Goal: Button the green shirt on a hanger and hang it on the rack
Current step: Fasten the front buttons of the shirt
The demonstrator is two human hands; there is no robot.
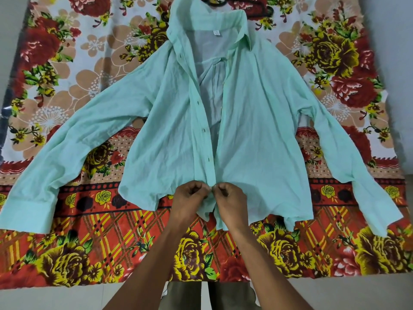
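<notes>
The light green shirt (169, 121) lies spread flat on a flowered sheet, collar away from me, sleeves out to both sides. Its front is open from the collar down, with buttonholes along the left placket. A black hanger (215, 1) shows only as a dark loop above the collar; whether it sits inside the shirt I cannot tell. My left hand (190, 199) pinches the left placket near the hem. My right hand (230, 200) pinches the right placket against it, thumbs meeting at the lowest button.
The flowered sheet (89, 231) covers the surface and ends at a pale floor (55, 298) near me. Grey floor or wall shows at the left and right edges. No rack is in view.
</notes>
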